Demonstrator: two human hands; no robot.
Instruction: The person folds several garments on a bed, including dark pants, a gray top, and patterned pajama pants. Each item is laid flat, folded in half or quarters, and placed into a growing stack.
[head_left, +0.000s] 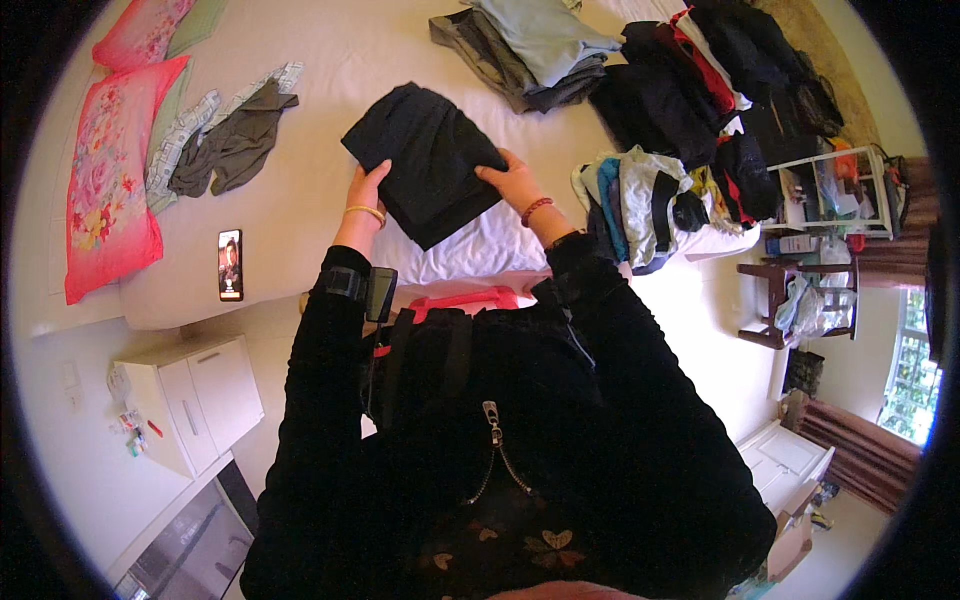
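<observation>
A folded black garment is between my hands, over the near part of the bed. My left hand grips its left edge, thumb on top and the fingers hidden beneath. At its right corner my right hand pinches the cloth the same way. Which kind of garment it is, I cannot tell. Under it spreads the pale bed sheet, wrinkled near the front edge.
Left of me lie a smartphone, a crumpled dark grey garment and a pink floral pillow. Grey folded clothes, dark clothes and a row of folded garments occupy the right. A wooden chair stands beyond the bed.
</observation>
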